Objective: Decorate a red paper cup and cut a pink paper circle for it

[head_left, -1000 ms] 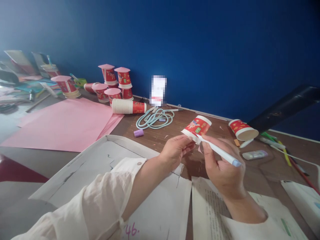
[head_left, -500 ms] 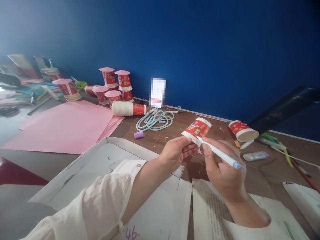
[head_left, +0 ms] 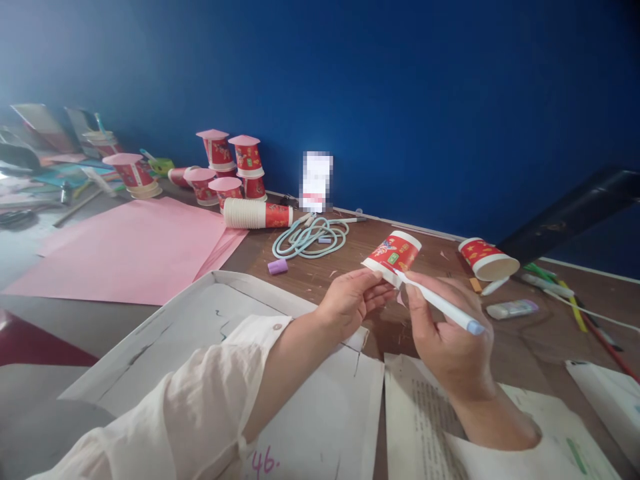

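My left hand (head_left: pixel 353 300) grips a red paper cup (head_left: pixel 395 250) by its white rim, the cup tilted with its base pointing up and away. In my right hand (head_left: pixel 453 340) is a white marker with a light blue end (head_left: pixel 445 305); its tip meets the cup's side near the rim. The fingers of my left hand beneath the rim are partly hidden by the cup. A purple marker cap (head_left: pixel 278 267) lies on the table, left of my hands.
Cups with pink paper tops (head_left: pixel 245 157) and a sideways cup stack (head_left: pixel 257 215) stand by the blue wall. A coiled cable (head_left: pixel 310 241), pink paper (head_left: pixel 125 250), another cup (head_left: pixel 487 260), an eraser-like block (head_left: pixel 475 285) and a black tube (head_left: pixel 565 217) surround the hands.
The view has shifted very slightly. Both hands keep their hold on the cup and marker, and the marker tip stays at the cup's side.
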Demonstrator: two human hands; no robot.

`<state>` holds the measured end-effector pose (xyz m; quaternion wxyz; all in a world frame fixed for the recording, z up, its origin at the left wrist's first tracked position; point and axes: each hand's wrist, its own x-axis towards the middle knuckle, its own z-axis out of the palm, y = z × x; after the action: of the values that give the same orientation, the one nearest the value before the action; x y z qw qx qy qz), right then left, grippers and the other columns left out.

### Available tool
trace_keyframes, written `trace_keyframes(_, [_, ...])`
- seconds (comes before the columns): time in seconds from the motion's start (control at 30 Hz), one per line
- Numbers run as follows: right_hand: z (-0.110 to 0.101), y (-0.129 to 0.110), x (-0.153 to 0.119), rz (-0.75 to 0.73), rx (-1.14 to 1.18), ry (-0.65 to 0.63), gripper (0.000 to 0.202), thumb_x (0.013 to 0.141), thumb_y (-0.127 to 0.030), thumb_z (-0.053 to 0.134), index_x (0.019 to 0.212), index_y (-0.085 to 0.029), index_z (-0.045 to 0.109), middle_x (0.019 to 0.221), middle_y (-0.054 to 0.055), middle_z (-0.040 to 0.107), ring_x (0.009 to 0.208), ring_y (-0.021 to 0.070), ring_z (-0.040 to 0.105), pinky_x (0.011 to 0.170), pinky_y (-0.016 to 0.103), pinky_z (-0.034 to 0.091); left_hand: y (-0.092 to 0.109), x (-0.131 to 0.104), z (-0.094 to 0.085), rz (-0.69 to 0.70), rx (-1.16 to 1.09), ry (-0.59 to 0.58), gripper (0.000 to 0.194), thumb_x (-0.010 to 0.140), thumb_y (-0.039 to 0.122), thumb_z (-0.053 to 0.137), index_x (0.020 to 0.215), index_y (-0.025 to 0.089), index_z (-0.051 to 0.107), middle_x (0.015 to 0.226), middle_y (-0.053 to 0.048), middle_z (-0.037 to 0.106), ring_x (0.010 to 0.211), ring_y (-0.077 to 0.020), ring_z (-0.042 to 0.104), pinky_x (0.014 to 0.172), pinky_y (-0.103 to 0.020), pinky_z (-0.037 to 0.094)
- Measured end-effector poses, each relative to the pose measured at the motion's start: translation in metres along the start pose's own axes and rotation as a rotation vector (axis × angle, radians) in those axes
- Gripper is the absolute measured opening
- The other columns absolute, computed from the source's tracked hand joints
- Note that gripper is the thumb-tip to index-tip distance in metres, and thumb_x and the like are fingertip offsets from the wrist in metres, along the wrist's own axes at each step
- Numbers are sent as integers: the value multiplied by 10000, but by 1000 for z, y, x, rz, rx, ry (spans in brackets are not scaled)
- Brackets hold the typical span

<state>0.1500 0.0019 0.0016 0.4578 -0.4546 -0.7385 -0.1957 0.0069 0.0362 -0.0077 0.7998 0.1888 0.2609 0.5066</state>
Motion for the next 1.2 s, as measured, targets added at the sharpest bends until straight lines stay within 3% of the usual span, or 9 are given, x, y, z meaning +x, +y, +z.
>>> trace_keyframes(0.77, [-3,0,-1,26,8,-2,194,876,-144,630,1059,-181,682,922,89,751,847,221,693,817,386,533,6,-4,3,3,24,-12,154,868,128,607,946,69,725,964,-131,746,867,-165,712,893,-293,563])
trace_keyframes(1.2, [-3,2,-2,30,-6,1,184,873,-160,640,1048,-189,687,929,87,758,845,224,698,827,388,531,5,1,-2,7,1,10,139,865,115,589,928,63,702,965,-143,740,871,-179,709,936,-337,550])
